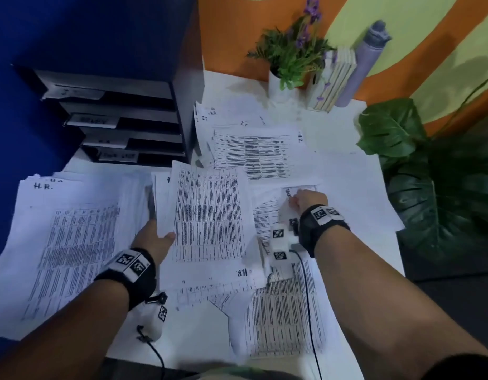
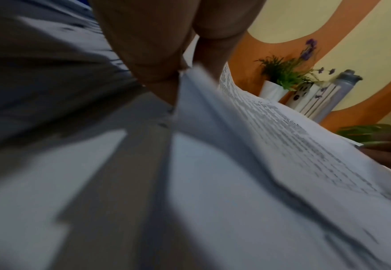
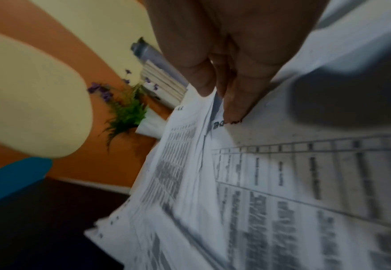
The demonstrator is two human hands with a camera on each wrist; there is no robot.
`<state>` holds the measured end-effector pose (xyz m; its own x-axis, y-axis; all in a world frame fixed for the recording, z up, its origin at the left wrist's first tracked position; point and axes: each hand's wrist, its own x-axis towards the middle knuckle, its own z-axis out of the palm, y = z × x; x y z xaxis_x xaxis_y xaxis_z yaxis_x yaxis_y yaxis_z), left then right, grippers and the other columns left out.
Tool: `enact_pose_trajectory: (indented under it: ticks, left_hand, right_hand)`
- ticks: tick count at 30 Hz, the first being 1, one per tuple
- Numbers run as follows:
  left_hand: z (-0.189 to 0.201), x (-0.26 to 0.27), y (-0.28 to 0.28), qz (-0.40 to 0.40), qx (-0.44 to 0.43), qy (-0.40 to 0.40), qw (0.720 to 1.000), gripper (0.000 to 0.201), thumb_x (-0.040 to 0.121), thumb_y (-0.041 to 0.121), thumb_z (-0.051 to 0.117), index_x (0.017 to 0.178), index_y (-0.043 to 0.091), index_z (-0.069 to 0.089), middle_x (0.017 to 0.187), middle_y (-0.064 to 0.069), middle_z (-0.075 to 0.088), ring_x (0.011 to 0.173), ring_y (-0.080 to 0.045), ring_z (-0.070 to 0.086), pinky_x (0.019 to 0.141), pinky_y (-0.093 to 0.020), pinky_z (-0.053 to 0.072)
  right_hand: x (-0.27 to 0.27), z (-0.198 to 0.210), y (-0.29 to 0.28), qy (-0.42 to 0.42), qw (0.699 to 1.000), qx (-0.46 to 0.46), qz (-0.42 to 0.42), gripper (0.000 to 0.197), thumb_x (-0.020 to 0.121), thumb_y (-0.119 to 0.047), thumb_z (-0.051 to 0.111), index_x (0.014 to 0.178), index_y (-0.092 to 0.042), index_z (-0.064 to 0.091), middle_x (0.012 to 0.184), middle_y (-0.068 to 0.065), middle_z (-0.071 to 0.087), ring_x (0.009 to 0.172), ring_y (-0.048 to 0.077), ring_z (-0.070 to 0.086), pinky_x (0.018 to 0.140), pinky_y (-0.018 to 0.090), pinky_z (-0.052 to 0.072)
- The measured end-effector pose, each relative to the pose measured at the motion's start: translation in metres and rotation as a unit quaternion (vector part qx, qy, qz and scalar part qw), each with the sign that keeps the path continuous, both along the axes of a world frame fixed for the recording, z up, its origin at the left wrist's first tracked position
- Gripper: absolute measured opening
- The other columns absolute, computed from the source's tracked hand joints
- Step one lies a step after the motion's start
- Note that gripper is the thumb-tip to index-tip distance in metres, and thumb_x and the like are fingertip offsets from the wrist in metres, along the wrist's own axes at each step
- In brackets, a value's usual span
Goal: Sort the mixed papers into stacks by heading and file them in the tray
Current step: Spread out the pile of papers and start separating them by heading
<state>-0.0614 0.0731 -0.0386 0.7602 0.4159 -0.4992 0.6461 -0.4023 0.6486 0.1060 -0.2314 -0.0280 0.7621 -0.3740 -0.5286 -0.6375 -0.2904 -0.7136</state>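
The left hand [image 1: 152,237] grips a printed sheet [image 1: 210,212], long axis running away from the person toward the black tray [image 1: 179,105]. The right hand [image 1: 310,200] pinches another sheet's [image 3: 305,173] corner beside a blurred handwritten heading. Left of the held sheet lies a stack [image 1: 70,234] headed "H.R."; the tray's slot labels are unreadable.

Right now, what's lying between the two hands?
Head view: the printed sheet the left hand holds, then loose overlapping papers up to the right hand. No bare table.
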Motion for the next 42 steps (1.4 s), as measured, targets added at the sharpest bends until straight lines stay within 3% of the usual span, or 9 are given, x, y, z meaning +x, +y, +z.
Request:
enact_pose_trajectory:
  ticks: [5, 9, 13, 17, 23, 30, 34, 39, 42]
  left_hand:
    - [-0.008, -0.015, 0.019, -0.014, -0.018, 0.008, 1.0, 0.042, 0.095, 0.022, 0.058, 0.135, 0.012, 0.049, 0.13, -0.007, 0.058, 0.116, -0.028, 0.056, 0.102, -0.04, 0.043]
    - [-0.013, -0.019, 0.023, -0.003, -0.049, 0.006, 0.999, 0.044, 0.095, 0.021, 0.059, 0.137, 0.016, 0.048, 0.126, -0.003, 0.058, 0.114, -0.024, 0.055, 0.104, -0.041, 0.042]
    - [-0.015, -0.019, 0.027, 0.014, -0.067, 0.006, 0.998, 0.042, 0.094, 0.022, 0.059, 0.134, 0.021, 0.049, 0.123, 0.002, 0.059, 0.113, -0.023, 0.056, 0.104, -0.047, 0.042]
    - [-0.015, -0.017, 0.036, 0.032, -0.063, 0.006, 0.997, 0.037, 0.094, 0.02, 0.059, 0.13, 0.018, 0.051, 0.123, -0.002, 0.061, 0.111, -0.026, 0.057, 0.102, -0.049, 0.044]
    - [-0.004, -0.003, 0.037, 0.013, -0.05, 0.004, 0.999, 0.035, 0.094, 0.019, 0.059, 0.129, 0.015, 0.052, 0.118, -0.002, 0.06, 0.107, -0.024, 0.057, 0.099, -0.042, 0.045]
    - [0.003, 0.017, 0.013, -0.079, -0.069, 0.026, 0.994, 0.047, 0.092, 0.028, 0.063, 0.134, 0.012, 0.047, 0.122, -0.002, 0.059, 0.104, -0.021, 0.057, 0.097, -0.036, 0.045]
    - [-0.001, 0.022, 0.002, 0.027, -0.209, 0.049, 0.976, 0.095, 0.07, 0.087, 0.045, 0.142, 0.025, 0.042, 0.146, 0.002, 0.044, 0.13, -0.028, 0.047, 0.108, -0.05, 0.038]
    - [-0.098, 0.028, 0.049, 0.142, -0.228, 0.038, 0.962, 0.121, 0.043, 0.104, 0.038, 0.145, 0.039, 0.034, 0.152, 0.0, 0.039, 0.131, -0.034, 0.046, 0.102, -0.059, 0.038]
    - [-0.044, 0.01, 0.021, 0.061, -0.257, 0.02, 0.964, 0.093, 0.062, 0.09, 0.054, 0.139, 0.04, 0.042, 0.142, 0.011, 0.047, 0.128, -0.021, 0.046, 0.106, -0.053, 0.036]
  right_hand:
    - [0.021, 0.003, 0.006, 0.008, 0.991, 0.136, 0.01, 0.032, 0.101, -0.018, 0.041, 0.13, -0.006, 0.048, 0.132, 0.011, 0.055, 0.093, 0.018, 0.06, 0.05, 0.013, 0.052]
    - [0.04, -0.004, 0.01, 0.024, 0.987, 0.154, -0.038, 0.02, 0.098, -0.025, 0.047, 0.112, -0.011, 0.048, 0.1, 0.003, 0.057, 0.075, 0.014, 0.058, 0.058, 0.017, 0.054]
    - [0.055, 0.0, 0.012, 0.032, 0.995, -0.039, 0.089, 0.033, 0.084, -0.025, 0.06, 0.114, -0.011, 0.057, 0.111, 0.013, 0.065, 0.102, 0.033, 0.063, 0.088, 0.034, 0.052]
    - [0.046, 0.017, 0.021, -0.111, 0.993, 0.034, -0.032, 0.015, 0.089, -0.023, 0.053, 0.098, -0.011, 0.053, 0.1, 0.019, 0.058, 0.094, 0.036, 0.061, 0.06, 0.032, 0.05]
    - [0.014, 0.081, 0.005, -0.364, 0.928, 0.074, -0.032, 0.016, 0.089, -0.025, 0.048, 0.077, -0.024, 0.037, 0.081, 0.001, 0.042, 0.076, 0.014, 0.043, 0.075, 0.036, 0.044]
    - [-0.026, 0.157, -0.022, -0.531, 0.816, 0.22, 0.062, 0.031, 0.094, 0.008, 0.04, 0.124, 0.002, 0.038, 0.117, 0.016, 0.054, 0.108, 0.026, 0.051, 0.097, 0.046, 0.043]
    - [-0.03, 0.128, -0.019, -0.422, 0.884, 0.187, 0.075, 0.042, 0.084, 0.005, 0.043, 0.125, -0.004, 0.043, 0.119, 0.014, 0.056, 0.103, 0.026, 0.053, 0.09, 0.042, 0.042]
    - [-0.069, 0.06, 0.013, -0.179, 0.974, -0.037, 0.135, 0.054, 0.096, 0.001, 0.041, 0.147, -0.013, 0.033, 0.14, -0.002, 0.043, 0.129, 0.013, 0.04, 0.094, 0.013, 0.027]
    - [-0.089, 0.027, 0.031, -0.13, 0.978, -0.002, 0.164, 0.058, 0.094, 0.004, 0.036, 0.146, -0.022, 0.038, 0.137, -0.007, 0.047, 0.126, 0.012, 0.042, 0.097, 0.02, 0.032]
